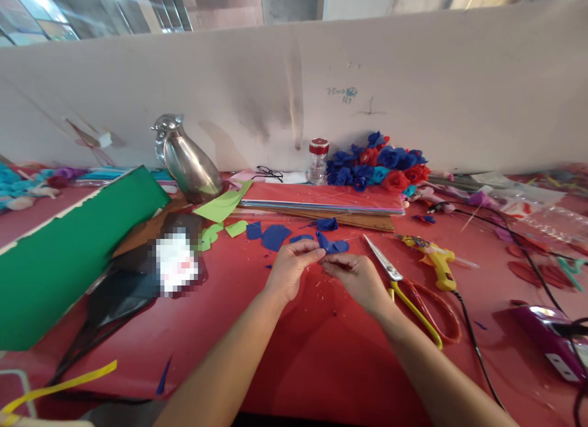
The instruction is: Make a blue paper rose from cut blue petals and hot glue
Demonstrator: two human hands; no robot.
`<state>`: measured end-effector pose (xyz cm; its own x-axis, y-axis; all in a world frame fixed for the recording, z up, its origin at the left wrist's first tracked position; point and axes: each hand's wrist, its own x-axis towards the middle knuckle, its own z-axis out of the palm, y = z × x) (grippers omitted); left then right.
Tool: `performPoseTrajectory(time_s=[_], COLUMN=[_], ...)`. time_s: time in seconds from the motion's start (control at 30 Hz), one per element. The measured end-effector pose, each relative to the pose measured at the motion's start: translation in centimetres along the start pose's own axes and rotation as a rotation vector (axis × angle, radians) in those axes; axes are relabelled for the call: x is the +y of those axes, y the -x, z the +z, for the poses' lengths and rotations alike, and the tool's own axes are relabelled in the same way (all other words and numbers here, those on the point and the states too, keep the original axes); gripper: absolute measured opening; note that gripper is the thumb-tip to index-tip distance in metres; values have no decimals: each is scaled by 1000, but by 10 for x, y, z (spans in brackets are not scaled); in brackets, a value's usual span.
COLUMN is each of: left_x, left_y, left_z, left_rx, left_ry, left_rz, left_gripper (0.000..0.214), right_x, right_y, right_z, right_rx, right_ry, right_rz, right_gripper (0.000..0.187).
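Observation:
My left hand (294,264) is closed, thumb and fingertips pinching a folded blue petal (320,239) of what looks like crepe paper. Close against it, my right hand (356,277) has its fingertips pressed together just below the petal; what they grip is hidden. Behind the hands lie several loose blue petals (275,237), one of them curled. Scissors (388,261) with yellow and red handles rest to the right of my right hand, blades slightly apart. Beyond them lies a yellow glue gun (440,266) with its black cord.
A steel jug (188,160), a red-lidded jar (318,163) and a heap of blue and red paper flowers (376,163) line the back wall. A paper stack (321,197) lies before them. Left are green board (82,255) and a black bag (124,286); right, a purple device (549,335).

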<state>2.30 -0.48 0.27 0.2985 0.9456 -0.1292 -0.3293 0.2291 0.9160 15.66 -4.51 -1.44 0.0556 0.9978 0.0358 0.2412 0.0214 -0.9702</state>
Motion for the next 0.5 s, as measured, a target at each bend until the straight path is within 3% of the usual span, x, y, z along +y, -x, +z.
performPoseTrajectory(time_s=[0.5], left_x=[-2], left_y=[-2], left_z=[0], left_rx=[29], left_ry=[-2], left_rz=[-30], left_gripper=[29], right_x=[1], right_y=[0], right_z=[1], right_rx=[-79], right_ry=[-13], right_rz=[0], right_gripper=[21])
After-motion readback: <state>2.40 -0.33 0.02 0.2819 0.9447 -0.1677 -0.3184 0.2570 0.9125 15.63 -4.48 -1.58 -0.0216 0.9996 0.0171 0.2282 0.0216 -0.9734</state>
